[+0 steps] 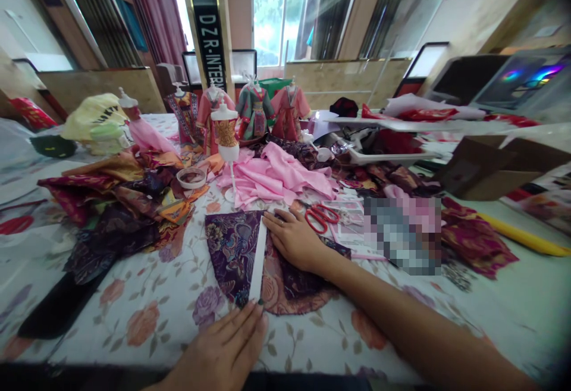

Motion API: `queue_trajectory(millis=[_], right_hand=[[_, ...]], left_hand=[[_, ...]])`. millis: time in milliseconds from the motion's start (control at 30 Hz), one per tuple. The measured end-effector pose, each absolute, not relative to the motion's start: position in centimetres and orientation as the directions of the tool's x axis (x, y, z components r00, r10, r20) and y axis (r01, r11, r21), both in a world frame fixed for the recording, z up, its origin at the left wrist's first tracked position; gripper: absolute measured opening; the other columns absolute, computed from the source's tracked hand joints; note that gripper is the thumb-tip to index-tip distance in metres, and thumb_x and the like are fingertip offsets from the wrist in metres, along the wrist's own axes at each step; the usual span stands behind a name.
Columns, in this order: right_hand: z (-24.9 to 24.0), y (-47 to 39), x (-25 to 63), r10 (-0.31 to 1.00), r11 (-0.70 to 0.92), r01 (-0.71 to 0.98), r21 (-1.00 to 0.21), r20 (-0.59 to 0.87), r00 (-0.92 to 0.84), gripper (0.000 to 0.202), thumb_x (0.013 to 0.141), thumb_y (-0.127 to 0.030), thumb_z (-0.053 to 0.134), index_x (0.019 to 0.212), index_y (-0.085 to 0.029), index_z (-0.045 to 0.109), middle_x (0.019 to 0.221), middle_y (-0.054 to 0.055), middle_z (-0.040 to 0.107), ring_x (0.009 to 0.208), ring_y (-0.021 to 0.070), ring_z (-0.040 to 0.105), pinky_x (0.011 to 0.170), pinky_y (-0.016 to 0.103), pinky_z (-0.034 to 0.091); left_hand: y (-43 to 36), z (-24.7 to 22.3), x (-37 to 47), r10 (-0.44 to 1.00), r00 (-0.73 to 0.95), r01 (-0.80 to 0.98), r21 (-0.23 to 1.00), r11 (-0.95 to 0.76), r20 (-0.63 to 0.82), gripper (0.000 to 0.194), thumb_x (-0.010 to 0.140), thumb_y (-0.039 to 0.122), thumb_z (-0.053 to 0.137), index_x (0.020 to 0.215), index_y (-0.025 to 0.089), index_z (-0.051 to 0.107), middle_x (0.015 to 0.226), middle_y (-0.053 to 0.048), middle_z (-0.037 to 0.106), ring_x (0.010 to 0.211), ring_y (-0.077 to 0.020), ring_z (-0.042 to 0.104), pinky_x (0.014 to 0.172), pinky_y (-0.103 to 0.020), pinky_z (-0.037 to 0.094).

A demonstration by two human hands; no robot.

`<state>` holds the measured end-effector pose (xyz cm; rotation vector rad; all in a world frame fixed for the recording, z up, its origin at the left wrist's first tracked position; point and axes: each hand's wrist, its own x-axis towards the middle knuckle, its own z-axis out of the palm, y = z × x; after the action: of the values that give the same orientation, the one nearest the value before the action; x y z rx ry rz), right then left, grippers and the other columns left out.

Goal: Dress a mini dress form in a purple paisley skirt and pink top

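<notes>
The purple brocade piece [229,248] is spread on the floral tablecloth [169,325], with the narrow white strip [257,260] laid lengthwise over it. The cloth is pressed by the right hand [298,242], its fingers splayed and unclenched; the strip's near end is met by the fingertips of the left hand [223,343], held flat and ungripped. The brocade should be light, soft and easily skewed—best lifted by two edges. Fraying may be expected along the curved, copper-toned border [292,306]; the straight-sided strip seems thin, probably stiffer.
</notes>
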<state>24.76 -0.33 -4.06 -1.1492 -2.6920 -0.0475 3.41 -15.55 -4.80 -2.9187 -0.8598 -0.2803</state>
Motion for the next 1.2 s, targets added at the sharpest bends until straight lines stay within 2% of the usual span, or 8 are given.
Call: queue_trajectory(millis=[200, 333, 433, 567, 700, 867, 1067, 1200], right_hand=[[-4.2, -0.4, 24.8, 0.709, 0.698, 0.713, -0.066, 0.209, -0.674, 0.044, 0.092, -0.026, 0.034, 0.134, -0.016, 0.043, 0.138, 0.008, 0.047, 0.127, 0.027, 0.037, 0.103, 0.048, 0.025], [-4.2, -0.5, 24.8, 0.713, 0.696, 0.712, -0.094, 0.216, -0.668, 0.045, 0.093, -0.025, 0.032, 0.135, -0.014, 0.04, 0.138, 0.009, 0.046, 0.128, 0.0265, 0.036, 0.104, 0.046, 0.025], [-4.2, -0.6, 24.8, 0.721, 0.687, 0.716, -0.121, 0.231, -0.653, 0.047, 0.093, -0.025, 0.032, 0.138, -0.013, 0.035, 0.137, 0.009, 0.047, 0.129, 0.0262, 0.034, 0.104, 0.045, 0.026], [-4.2, -0.5, 25.0, 0.712, 0.698, 0.701, -0.148, 0.243, -0.658, 0.047, 0.092, -0.024, 0.035, 0.138, -0.014, 0.036, 0.139, 0.008, 0.045, 0.13, 0.0257, 0.033, 0.105, 0.045, 0.026], [-4.4, -0.4, 25.0, 0.713, 0.698, 0.693, -0.181, 0.271, -0.647, 0.051, 0.091, -0.022, 0.036, 0.141, -0.013, 0.03, 0.139, 0.01, 0.044, 0.13, 0.0259, 0.033, 0.106, 0.045, 0.027], [-4.5, -0.4, 25.1, 0.722, 0.688, 0.693, -0.216, 0.302, -0.623, 0.054, 0.09, -0.022, 0.038, 0.142, -0.009, 0.026, 0.135, 0.013, 0.048, 0.129, 0.0265, 0.034, 0.105, 0.043, 0.03], [-4.6, -0.2, 25.2, 0.747, 0.662, 0.697, -0.274, 0.311, -0.588, 0.056, 0.087, -0.019, 0.041, 0.141, -0.007, 0.028, 0.132, 0.017, 0.05, 0.128, 0.0267, 0.037, 0.105, 0.042, 0.032], [-4.5, -0.2, 25.3, 0.753, 0.655, 0.666, -0.357, 0.385, -0.534, 0.052, 0.086, -0.017, 0.041, 0.138, -0.01, 0.034, 0.131, 0.017, 0.05, 0.126, 0.0266, 0.039, 0.104, 0.045, 0.033]], left_hand=[[-15.6, -3.4, 3.4, 0.519, 0.802, 0.493, 0.163, -0.855, 0.296, 0.048, 0.093, 0.028, 0.034, 0.14, 0.018, 0.03, 0.113, -0.006, 0.066, 0.101, -0.0172, 0.064, 0.083, -0.023, 0.053], [-12.1, -1.5, 3.2, 0.834, 0.437, 0.738, 0.396, -0.547, 0.338, 0.027, 0.091, 0.034, 0.041, 0.104, 0.022, 0.062, 0.096, -0.004, 0.071, 0.087, -0.0166, 0.066, 0.077, -0.026, 0.052], [-7.9, -0.4, 2.1, 0.952, 0.11, 0.891, 0.396, -0.222, 0.285, 0.029, 0.089, 0.041, 0.04, 0.082, 0.02, 0.06, 0.077, -0.003, 0.066, 0.07, -0.0173, 0.062, 0.066, -0.029, 0.048], [-3.8, -1.1, -0.3, 0.974, -0.077, 0.948, 0.317, 0.005, 0.215, 0.021, 0.081, 0.04, 0.049, 0.086, 0.02, 0.053, 0.079, -0.003, 0.063, 0.071, -0.0197, 0.06, 0.061, -0.028, 0.041], [-2.4, -3.2, -1.8, 0.982, -0.113, 0.808, 0.589, 0.001, 0.153, 0.028, 0.072, 0.04, 0.059, 0.09, 0.019, 0.053, 0.077, -0.002, 0.062, 0.07, -0.019, 0.06, 0.064, -0.028, 0.043], [-2.5, -3.3, -1.3, 0.995, -0.093, 0.395, 0.918, 0.017, 0.022, 0.046, 0.063, 0.04, 0.069, 0.102, 0.017, 0.064, 0.092, -0.006, 0.068, 0.083, -0.0214, 0.062, 0.075, -0.03, 0.045], [-4.0, -2.7, 0.3, 0.998, 0.024, 0.403, 0.915, 0.037, -0.051, 0.04, 0.061, 0.034, 0.073, 0.099, 0.021, 0.071, 0.099, -0.005, 0.07, 0.098, -0.025, 0.059, 0.087, -0.032, 0.041], [-4.0, -3.0, 1.2, 1.0, 0.017, 0.39, 0.921, 0.001, -0.008, 0.029, 0.061, 0.024, 0.071, 0.09, 0.021, 0.071, 0.087, -0.003, 0.07, 0.081, -0.0205, 0.061, 0.075, -0.028, 0.045]])
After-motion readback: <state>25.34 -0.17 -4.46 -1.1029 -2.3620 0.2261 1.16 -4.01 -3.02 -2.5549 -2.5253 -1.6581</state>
